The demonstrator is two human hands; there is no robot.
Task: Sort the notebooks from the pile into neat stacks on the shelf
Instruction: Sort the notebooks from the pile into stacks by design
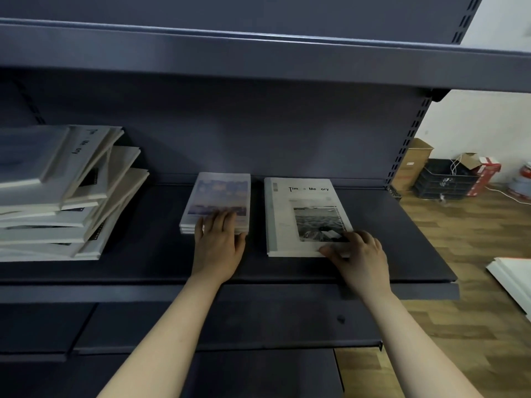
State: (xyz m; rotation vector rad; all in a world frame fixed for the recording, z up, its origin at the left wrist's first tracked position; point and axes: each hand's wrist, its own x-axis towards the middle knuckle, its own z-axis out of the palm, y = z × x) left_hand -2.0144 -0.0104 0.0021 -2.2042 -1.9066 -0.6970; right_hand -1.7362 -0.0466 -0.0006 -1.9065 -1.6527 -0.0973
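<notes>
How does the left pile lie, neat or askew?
Askew: the pile is fanned, its layers lying at different angles with corners jutting out to the right.
</notes>
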